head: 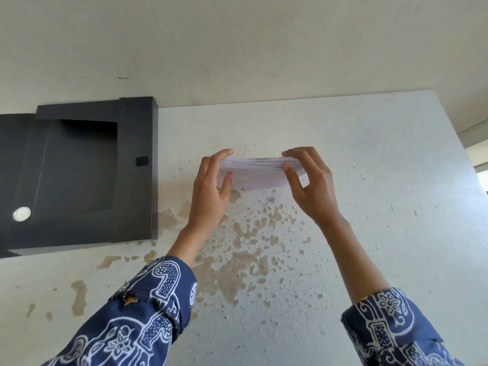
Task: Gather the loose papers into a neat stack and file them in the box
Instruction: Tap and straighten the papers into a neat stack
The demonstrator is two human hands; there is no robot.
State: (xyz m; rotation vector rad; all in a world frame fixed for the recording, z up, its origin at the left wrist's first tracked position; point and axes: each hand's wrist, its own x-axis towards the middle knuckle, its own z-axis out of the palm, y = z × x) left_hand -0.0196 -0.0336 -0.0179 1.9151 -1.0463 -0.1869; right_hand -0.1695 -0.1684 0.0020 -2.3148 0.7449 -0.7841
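Presently, in the head view, I am observing the papers (pixel 260 172) being held on edge between both hands, above the middle of the table (pixel 369 180). The left hand (pixel 208 196) is closing its grip on the sheaf's left end, thumb on the near face and fingers curled over the top edge. The right hand (pixel 309 186) is pinching the right end likewise, thumb in front and fingers over the top. I am judging this upright hold to be for squaring: with the lower edge facing the table, the sheets can be tapped level. The top edges are still showing as slightly uneven layers, so the stack is not yet neat. Whether the lower edge is touching the table I cannot tell.

The box (pixel 137 180) is lying open at the table's left edge, well apart from the papers, its dark interior facing up and a flap extending out of frame. A small round silver fitting (pixel 22 213) is showing on that flap. Nothing is standing between the hands and the box; the table's flaking surface is offering no obstruction.
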